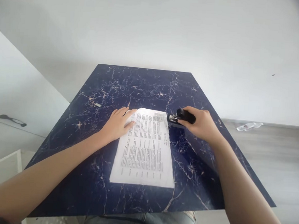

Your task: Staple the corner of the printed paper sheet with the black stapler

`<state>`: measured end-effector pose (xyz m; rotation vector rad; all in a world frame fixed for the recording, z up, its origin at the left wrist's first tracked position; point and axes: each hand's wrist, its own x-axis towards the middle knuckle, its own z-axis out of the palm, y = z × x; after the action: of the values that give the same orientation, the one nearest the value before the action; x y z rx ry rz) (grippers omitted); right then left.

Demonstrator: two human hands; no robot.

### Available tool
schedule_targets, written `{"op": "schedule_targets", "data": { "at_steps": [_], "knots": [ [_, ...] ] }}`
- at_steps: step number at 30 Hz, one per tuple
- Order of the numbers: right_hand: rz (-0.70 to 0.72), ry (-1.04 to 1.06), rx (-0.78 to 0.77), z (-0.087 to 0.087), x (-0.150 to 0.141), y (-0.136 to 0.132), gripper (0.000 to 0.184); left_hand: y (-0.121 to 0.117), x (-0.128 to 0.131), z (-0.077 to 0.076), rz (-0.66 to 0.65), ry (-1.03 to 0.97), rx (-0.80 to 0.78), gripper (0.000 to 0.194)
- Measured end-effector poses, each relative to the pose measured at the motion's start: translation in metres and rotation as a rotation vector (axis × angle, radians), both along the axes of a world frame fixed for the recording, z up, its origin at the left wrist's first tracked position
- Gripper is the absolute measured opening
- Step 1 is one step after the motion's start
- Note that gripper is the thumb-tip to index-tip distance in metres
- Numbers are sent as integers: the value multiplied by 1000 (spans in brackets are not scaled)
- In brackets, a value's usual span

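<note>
A printed sheet of paper (144, 149) lies on the dark blue marbled table, its lines of text running up and down. My left hand (119, 123) rests flat at the paper's upper left edge, fingers stretched and thumb on the sheet. A black stapler (187, 116) is gripped in my right hand (202, 122), just beyond the paper's upper right edge. The stapler's metal front points left toward that edge; whether it touches the paper I cannot tell. My right fingers underneath the stapler are partly hidden.
The marbled table (141, 87) reaches back to a white wall. A small pale green scrap (98, 105) lies left of the paper. On the floor at right is a clear plastic wrapper or bottle (249, 126). A white cabinet with a dark handle (12, 120) stands at left.
</note>
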<state>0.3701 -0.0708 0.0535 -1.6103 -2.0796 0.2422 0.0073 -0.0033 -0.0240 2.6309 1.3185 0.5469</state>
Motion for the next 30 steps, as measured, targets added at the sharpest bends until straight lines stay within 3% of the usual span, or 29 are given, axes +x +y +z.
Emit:
{"op": "schedule_targets", "data": {
  "at_steps": [4, 7, 11, 15, 30],
  "knots": [
    [-60, -159, -78, -16, 28, 16, 19, -1, -3, 11, -54, -233, -3, 46],
    [-19, -171, -125, -25, 27, 19, 16, -5, -3, 15, -31, -393, -19, 40],
    [44, -108, -139, -27, 15, 19, 15, -11, -2, 17, 62, -511, -154, 35],
    [63, -97, -152, -25, 7, 17, 16, -17, 0, 21, 52, -555, -146, 18],
    [102, -51, -166, -25, -3, 10, 22, -20, 2, 20, 115, -491, -158, 20]
  ]
}}
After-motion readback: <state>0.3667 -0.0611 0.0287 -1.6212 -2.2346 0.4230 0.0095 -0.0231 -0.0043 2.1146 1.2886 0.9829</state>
